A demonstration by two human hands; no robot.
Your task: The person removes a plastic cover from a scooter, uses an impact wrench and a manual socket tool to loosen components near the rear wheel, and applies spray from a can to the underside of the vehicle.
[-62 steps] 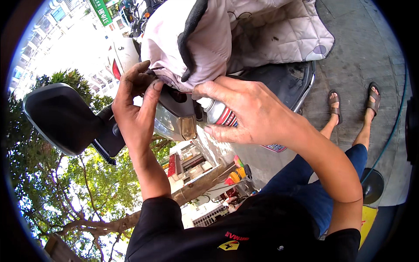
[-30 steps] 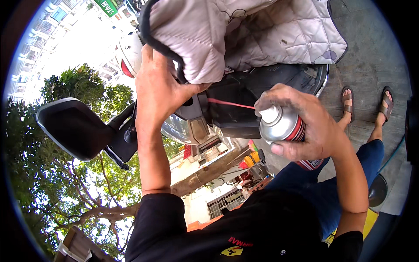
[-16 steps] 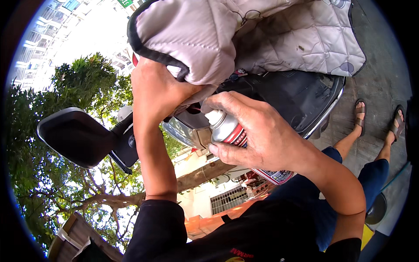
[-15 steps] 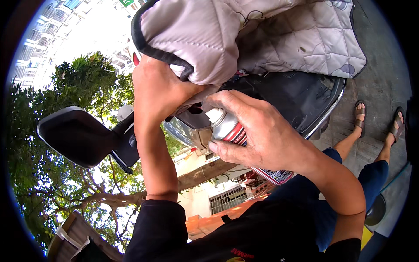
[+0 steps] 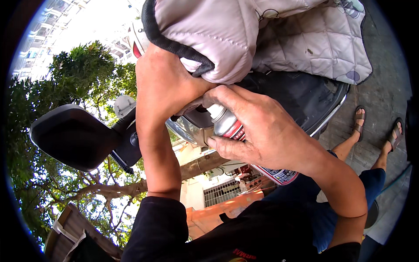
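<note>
A spray can [image 5: 227,124] with a white nozzle, silver shoulder and red band lies tilted in my right hand [image 5: 268,126], its base showing below the palm. The forefinger reaches over the nozzle, which points toward a dark opening in the scooter's front. My left hand [image 5: 168,83] is tucked against the edge of a pale pink quilted cover [image 5: 205,37] with black trim. Its fingers are hidden by the cover and by my right hand, so their grip does not show. Both hands nearly meet beside the scooter's black body panel [image 5: 301,98].
A black rear-view mirror [image 5: 72,137] sticks out left of my left forearm. More quilted cover [image 5: 312,54] drapes over the scooter at the upper right. My sandalled feet stand on grey paving [image 5: 371,98]. Trees and a building with a barred window [image 5: 221,192] lie beyond.
The view has shifted slightly, so the cover appears farther right and the mirror a little farther left. My right hand keeps its hold on the spray can, with its nozzle near the same opening.
</note>
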